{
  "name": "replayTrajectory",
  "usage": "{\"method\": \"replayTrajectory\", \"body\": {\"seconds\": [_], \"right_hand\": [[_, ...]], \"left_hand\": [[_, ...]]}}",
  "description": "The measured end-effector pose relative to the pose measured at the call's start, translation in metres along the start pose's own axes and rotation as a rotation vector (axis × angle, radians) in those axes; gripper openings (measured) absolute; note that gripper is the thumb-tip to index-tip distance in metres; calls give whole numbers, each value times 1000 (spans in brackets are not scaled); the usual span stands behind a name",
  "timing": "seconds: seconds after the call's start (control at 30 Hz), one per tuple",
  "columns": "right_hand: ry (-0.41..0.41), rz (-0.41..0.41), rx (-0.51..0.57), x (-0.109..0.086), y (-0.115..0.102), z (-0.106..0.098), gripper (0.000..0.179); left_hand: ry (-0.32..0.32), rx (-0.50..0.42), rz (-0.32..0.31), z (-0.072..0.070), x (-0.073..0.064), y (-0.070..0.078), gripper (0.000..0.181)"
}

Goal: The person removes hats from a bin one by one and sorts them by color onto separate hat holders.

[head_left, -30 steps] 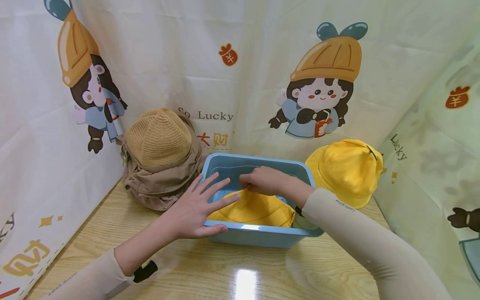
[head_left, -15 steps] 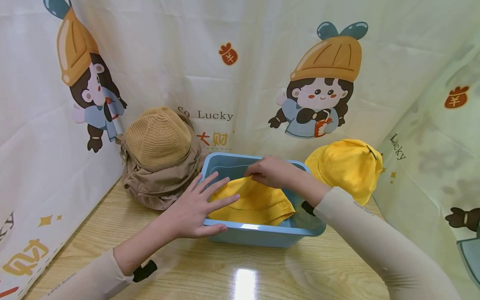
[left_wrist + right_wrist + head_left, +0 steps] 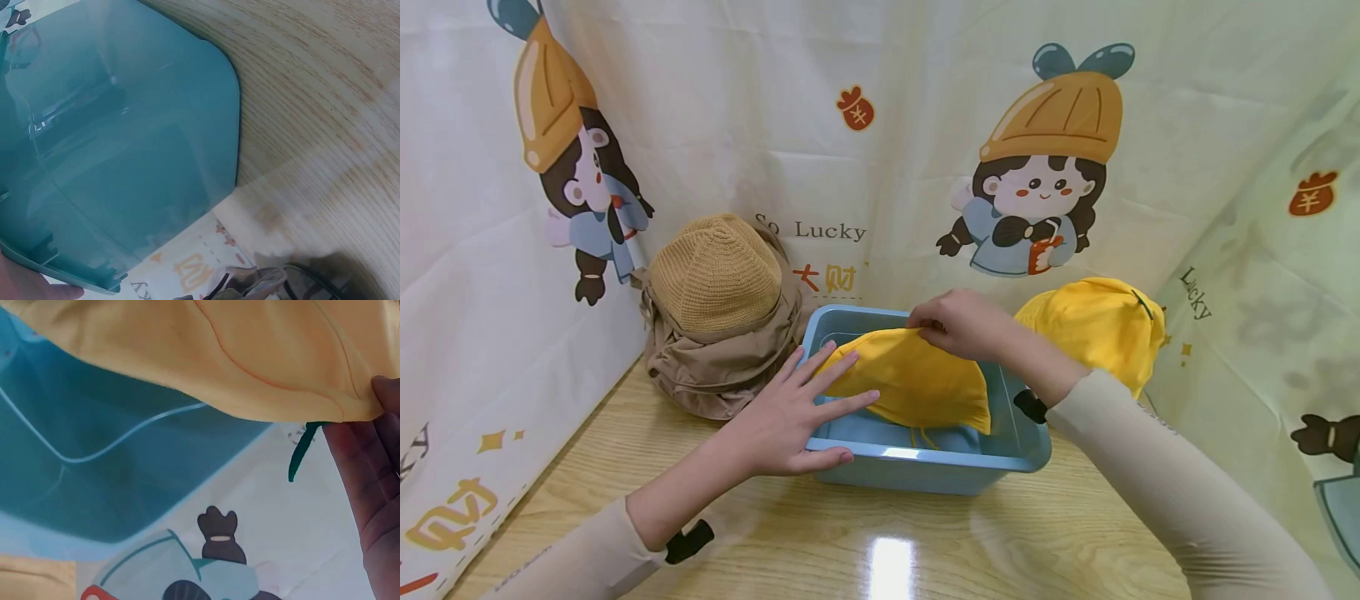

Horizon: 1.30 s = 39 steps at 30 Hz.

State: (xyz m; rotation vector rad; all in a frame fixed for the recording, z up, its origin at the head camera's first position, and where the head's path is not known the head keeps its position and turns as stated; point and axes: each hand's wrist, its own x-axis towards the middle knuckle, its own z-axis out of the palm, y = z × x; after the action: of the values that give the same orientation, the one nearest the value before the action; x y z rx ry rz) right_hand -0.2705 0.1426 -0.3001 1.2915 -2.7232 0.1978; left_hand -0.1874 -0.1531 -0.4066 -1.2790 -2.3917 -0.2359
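In the head view a yellow bucket hat hangs inside the blue plastic bin, tilted, with thin yellow strings dangling beneath it. My right hand pinches the hat's top above the bin's far rim. The right wrist view shows the thumb and fingers on the yellow cloth, with a small green tab sticking out beside them. My left hand, fingers spread and straight, rests on the bin's near left rim. The left wrist view shows the bin's outer wall and a bit of that hand.
Left of the bin stands a tan knitted hat on top of a brown cloth hat or bag. A second yellow bucket hat sits to the right. Printed curtains surround the wooden table.
My right hand has risen and shifted to the right and back, lifting the yellow hat up from the bin's bottom. The left hand has stayed in place on the bin.
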Motion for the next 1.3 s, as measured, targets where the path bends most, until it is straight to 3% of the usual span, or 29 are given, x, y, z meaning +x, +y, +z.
{"method": "replayTrajectory", "body": {"seconds": [0.17, 0.43, 0.7, 1.07, 1.3], "right_hand": [[33, 12, -23, -2, 1, -11, 12], [168, 33, -117, -7, 2, -36, 10], [262, 71, -143, -15, 6, -56, 10], [520, -21, -137, -25, 3, -74, 10], [554, -71, -141, -36, 2, -91, 15]], "left_hand": [[12, -13, 9, 1, 0, -1, 68], [10, -10, 21, 1, 1, -3, 68], [13, -2, 29, 1, 1, -2, 67], [34, 11, 31, 0, 1, -4, 66], [6, 8, 23, -1, 2, -2, 63]]}}
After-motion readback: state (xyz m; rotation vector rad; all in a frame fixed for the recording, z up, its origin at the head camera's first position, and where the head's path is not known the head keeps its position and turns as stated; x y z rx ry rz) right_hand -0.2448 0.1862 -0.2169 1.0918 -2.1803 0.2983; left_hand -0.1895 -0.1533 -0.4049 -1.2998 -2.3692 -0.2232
